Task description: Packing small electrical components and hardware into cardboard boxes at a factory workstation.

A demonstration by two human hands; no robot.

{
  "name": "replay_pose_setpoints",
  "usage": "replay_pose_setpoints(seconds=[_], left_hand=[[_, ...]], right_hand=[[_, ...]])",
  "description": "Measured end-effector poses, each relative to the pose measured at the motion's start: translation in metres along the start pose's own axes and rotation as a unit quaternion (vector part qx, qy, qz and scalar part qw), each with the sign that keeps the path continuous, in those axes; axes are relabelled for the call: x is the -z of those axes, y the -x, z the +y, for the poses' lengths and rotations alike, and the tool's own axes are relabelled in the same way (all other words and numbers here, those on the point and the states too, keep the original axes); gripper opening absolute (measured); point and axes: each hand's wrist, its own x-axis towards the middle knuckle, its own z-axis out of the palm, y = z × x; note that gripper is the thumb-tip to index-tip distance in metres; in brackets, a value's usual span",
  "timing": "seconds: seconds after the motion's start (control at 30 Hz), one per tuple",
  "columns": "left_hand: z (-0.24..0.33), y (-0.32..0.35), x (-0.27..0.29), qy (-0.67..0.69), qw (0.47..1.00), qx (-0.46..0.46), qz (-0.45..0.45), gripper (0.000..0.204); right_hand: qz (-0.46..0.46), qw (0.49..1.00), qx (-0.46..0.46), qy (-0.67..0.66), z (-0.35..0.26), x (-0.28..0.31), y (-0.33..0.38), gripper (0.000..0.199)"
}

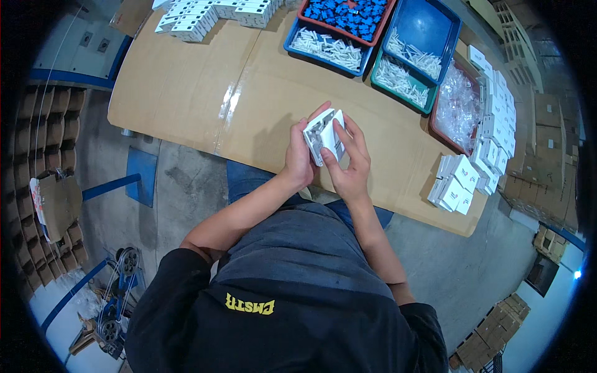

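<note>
A cardboard-covered counter [180, 93] is filling the middle, its tan sheet spreading broadly from the hands to the counter's left edge and toward its far edge. The person is facing the counter's near edge, both forearms reaching over it.

Along the counter's right edge, stacked white cartons [497, 118] are forming a long row, a smaller carton cluster [454, 183] sitting at the near-right corner, close to the edge. At the counter's far-left edge, a carton group [199, 18] is standing.

Five trays are crowding the counter's far-right part: an upper blue tray [423, 22] is overlapping a green tray [398, 97]; a red tray [336, 31] is resting over a lower blue tray [323, 64]; a brownish-red tray [444, 142] is holding clear plastic bags [457, 109].

Near the middle of the counter's near edge, the left hand [301, 152] is gripping one side of a small white carton [316, 132], and the right hand [353, 165] is pinching its other side. The carton is tilting, apparently above the counter.

Smallest, blue pieces [348, 18] are filling the red tray; slim white pieces [326, 48] are lying in the blue and green ones.
</note>
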Motion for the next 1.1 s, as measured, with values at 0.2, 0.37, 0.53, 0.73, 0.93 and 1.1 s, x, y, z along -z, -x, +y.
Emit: replay_pose_setpoints(seconds=[0.2,0.37,0.53,0.73,0.93,1.1], left_hand=[[0.005,-0.003,0.005,-0.048,0.999,-0.001,-0.022,0.067],[0.005,0.002,0.0,-0.052,0.998,-0.01,-0.036,0.065],[0.008,0.005,-0.001,-0.067,0.996,-0.014,-0.054,0.066],[0.017,0.02,-0.02,-0.098,0.992,-0.048,-0.068,0.07],[0.029,0.033,-0.034,-0.216,0.966,-0.087,-0.11,0.086],[0.037,0.044,-0.044,-0.241,0.949,-0.155,-0.13,0.08]], right_hand=[[0.005,1.0,0.012,0.027,-0.002,-0.004,0.003,0.057],[0.002,0.999,0.029,0.042,-0.005,-0.003,0.001,0.058],[-0.006,0.999,0.025,0.043,-0.008,-0.002,0.002,0.059],[0.0,0.995,0.079,0.061,-0.018,0.006,0.001,0.058],[0.016,0.988,0.148,0.035,-0.032,0.016,0.006,0.062],[0.0,0.986,0.163,0.038,-0.042,0.022,0.007,0.062]])
